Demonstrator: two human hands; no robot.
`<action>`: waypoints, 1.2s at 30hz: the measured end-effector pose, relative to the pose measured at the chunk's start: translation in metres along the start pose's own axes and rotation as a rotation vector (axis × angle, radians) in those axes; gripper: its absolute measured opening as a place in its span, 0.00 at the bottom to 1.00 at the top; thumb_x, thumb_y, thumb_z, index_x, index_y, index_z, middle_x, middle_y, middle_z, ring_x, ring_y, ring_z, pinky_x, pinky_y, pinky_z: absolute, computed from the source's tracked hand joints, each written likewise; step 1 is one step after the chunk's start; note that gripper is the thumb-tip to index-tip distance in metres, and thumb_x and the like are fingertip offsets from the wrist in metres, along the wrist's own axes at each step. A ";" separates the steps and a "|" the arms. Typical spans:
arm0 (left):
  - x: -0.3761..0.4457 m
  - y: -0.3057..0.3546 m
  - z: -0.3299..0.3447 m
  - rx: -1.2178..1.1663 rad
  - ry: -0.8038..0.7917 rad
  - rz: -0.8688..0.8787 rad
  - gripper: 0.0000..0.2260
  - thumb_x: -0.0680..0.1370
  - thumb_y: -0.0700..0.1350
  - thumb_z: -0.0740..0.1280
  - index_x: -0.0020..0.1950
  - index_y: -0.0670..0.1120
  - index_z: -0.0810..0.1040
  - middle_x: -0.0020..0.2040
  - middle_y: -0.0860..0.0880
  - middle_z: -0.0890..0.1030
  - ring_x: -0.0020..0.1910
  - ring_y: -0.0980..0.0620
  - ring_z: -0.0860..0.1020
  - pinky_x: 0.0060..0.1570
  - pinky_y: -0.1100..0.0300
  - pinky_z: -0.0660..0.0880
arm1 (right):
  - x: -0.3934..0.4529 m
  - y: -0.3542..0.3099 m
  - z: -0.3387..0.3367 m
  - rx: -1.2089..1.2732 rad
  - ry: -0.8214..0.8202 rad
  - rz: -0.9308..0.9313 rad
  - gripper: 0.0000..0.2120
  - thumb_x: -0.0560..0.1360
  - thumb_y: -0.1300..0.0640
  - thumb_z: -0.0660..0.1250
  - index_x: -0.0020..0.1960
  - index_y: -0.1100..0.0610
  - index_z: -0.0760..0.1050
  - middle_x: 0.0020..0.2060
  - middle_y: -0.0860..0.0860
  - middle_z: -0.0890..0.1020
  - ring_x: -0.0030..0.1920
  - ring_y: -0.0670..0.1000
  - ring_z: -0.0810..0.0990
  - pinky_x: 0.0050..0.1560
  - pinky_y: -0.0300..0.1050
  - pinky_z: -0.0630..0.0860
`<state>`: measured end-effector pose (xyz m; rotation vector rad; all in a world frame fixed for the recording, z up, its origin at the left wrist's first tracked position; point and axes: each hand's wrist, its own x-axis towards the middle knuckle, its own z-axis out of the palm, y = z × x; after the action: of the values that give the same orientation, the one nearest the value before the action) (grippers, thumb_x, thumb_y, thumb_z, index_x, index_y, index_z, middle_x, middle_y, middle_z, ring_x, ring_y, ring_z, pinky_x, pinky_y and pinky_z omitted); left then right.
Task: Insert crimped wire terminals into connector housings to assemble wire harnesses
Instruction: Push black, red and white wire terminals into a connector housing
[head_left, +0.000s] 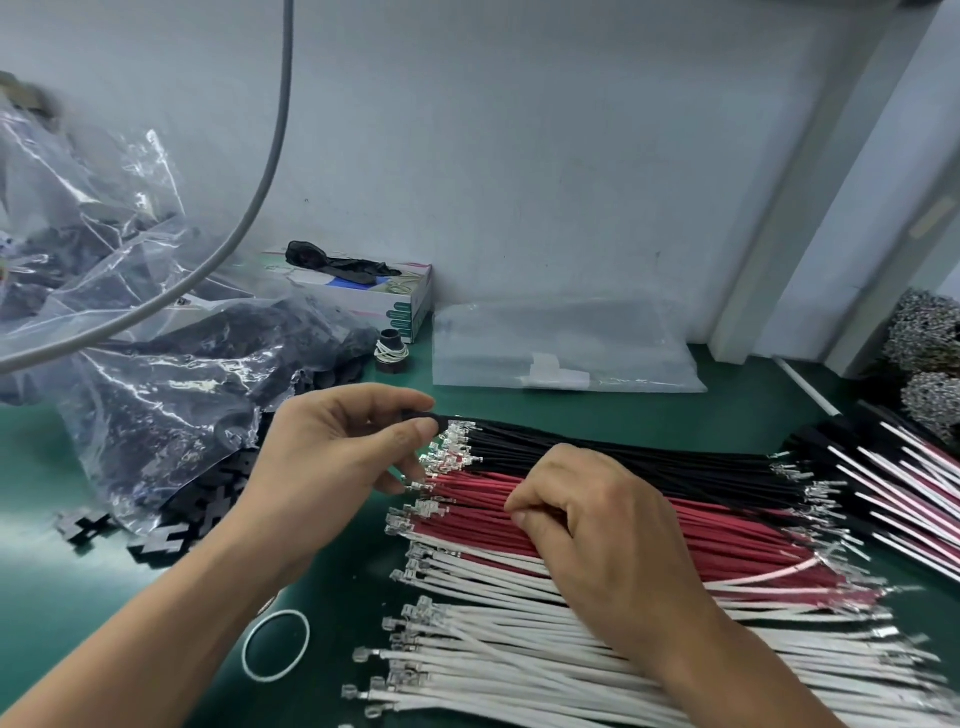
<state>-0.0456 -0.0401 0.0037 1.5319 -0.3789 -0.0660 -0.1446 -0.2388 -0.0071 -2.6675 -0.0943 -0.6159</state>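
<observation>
Crimped wires lie in rows on the green table: black wires (623, 460) at the back, red wires (675, 535) in the middle, white wires (519, 665) in front, metal terminals to the left. My left hand (332, 457) pinches a small black connector housing (415, 415) between thumb and forefinger, with a black wire running out of it. My right hand (592, 525) rests on the red wires, its fingertips pinching one red wire (467, 491) near its terminal. Loose black housings (171, 540) lie at the left beside a plastic bag.
A clear bag of black housings (171, 395) fills the left. A tissue box (363, 296) stands at the wall, a flat clear bag (561, 348) beside it. A white rubber band (276, 644) lies in front. Finished harnesses (904, 488) are stacked at the right.
</observation>
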 end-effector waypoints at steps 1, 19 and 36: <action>0.000 0.000 0.000 -0.010 0.003 -0.007 0.11 0.66 0.45 0.77 0.47 0.46 0.88 0.36 0.41 0.85 0.31 0.48 0.82 0.31 0.61 0.81 | 0.000 0.002 -0.001 0.005 0.005 0.011 0.04 0.76 0.54 0.72 0.44 0.47 0.82 0.40 0.38 0.79 0.45 0.39 0.77 0.46 0.38 0.76; -0.003 0.005 0.002 -0.072 -0.006 -0.066 0.12 0.64 0.45 0.77 0.46 0.44 0.88 0.37 0.41 0.86 0.31 0.48 0.81 0.30 0.60 0.80 | 0.001 -0.002 0.001 -0.058 -0.021 -0.018 0.04 0.79 0.51 0.67 0.46 0.45 0.78 0.42 0.39 0.77 0.47 0.40 0.74 0.45 0.37 0.71; 0.000 0.003 -0.002 -0.375 -0.308 -0.267 0.14 0.73 0.44 0.74 0.53 0.36 0.85 0.36 0.43 0.81 0.31 0.49 0.80 0.34 0.59 0.82 | -0.002 -0.006 -0.014 0.165 0.307 -0.128 0.10 0.81 0.55 0.64 0.55 0.54 0.84 0.43 0.45 0.80 0.43 0.45 0.80 0.43 0.45 0.79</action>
<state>-0.0460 -0.0384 0.0068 1.1907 -0.3780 -0.5573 -0.1533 -0.2389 0.0053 -2.3914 -0.2198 -1.0048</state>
